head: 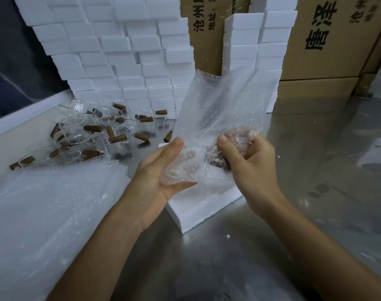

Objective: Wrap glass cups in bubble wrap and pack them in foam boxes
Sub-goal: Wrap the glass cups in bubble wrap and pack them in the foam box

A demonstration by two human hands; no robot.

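Both the left hand (163, 168) and right hand (246, 157) grip a bubble wrap sheet (217, 118) whose folds blur the glass cup (217, 157) between them, hiding part of the foam box (198, 209) beneath.

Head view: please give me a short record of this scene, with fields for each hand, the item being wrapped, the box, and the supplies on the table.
left hand: left hand cradles the bubble wrap sheet from below, thumb on its edge
right hand: right hand grips the wrapped cup through the sheet
wrapped cup: partly rolled in; brown handle shows through, top of sheet stands loose
foam box: open foam box on the table under the hands
unwrapped cups: pile of glass cups at far left
spare wrap: stack of bubble wrap near left
background: stacked foam boxes, cardboard cartons
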